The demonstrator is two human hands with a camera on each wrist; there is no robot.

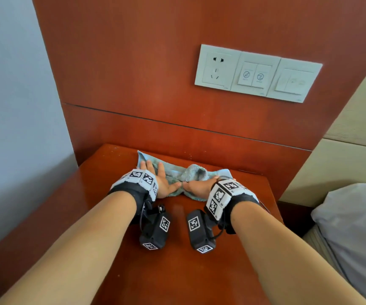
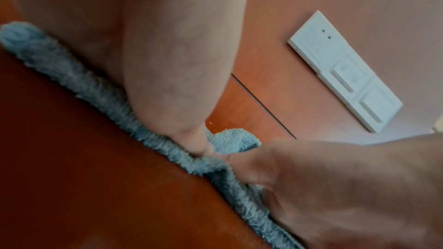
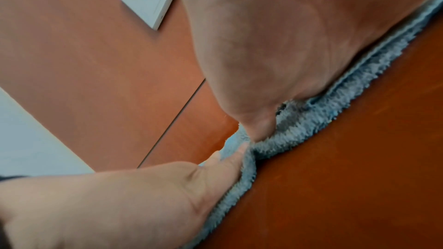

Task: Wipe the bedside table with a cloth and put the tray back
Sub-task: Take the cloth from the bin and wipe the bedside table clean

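Right now both hands lie side by side on a light blue cloth [image 1: 178, 176] spread across the far half of the reddish-brown bedside table [image 1: 177, 271], close to the wooden wall panel [image 1: 133, 73] behind it. The left hand [image 1: 162, 180] rests palm down on the left part of the cloth with its fingers straight and spread, the fingertips reaching toward the cloth's far left corner. The right hand [image 1: 199, 187] presses on the right part, palm down as well; its fingers are mostly hidden behind the wrist strap, so how they lie cannot be told from the head view. The two thumbs point toward each other and meet, or nearly meet, at the cloth's near edge, and the wrist views show the fluffy edge pinched up into a small fold just there. Between the hands, farther back, the cloth bunches into a raised hump. Each wrist carries a black strap with white coded markers and a black camera block hanging under it. On the wall panel above the table sits a white plate [image 1: 258, 73] with a socket and switches. To the right are a beige padded headboard [image 1: 353, 133] and a grey-white pillow [image 1: 353, 227]. No tray appears in any view.
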